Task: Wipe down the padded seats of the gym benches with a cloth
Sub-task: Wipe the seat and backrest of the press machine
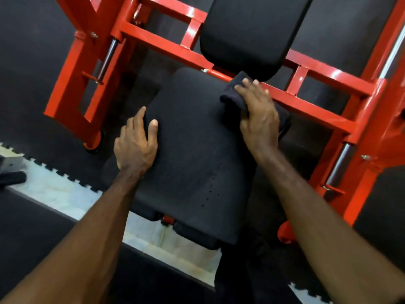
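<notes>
The right hand (258, 113) lies flat with its fingers straight and close together, pressing a dark folded cloth (232, 95) onto the far right corner of the black padded seat (192, 154). The fingertips reach the far edge of the cloth, which bunches into a roll on the left of the hand and spills over the right edge of the seat under the palm. The left hand (135, 143) rests on the left edge of the seat, thumb laid on the top surface, fingers spread loosely and bent down over the side; it holds nothing else.

Just beyond the cloth, the black back pad (252, 31) rises at the far end, its lower edge close to the right fingertips. A red steel frame (166, 44) runs across behind the seat and down both sides, with chrome rods (107, 60) set in it on the left and right. Under the near end of the seat sit two smaller black pads (195, 235). The floor (32, 84) is dark rubber matting with an interlocking edge, and a pale strip (65, 194) crosses it on the near left.
</notes>
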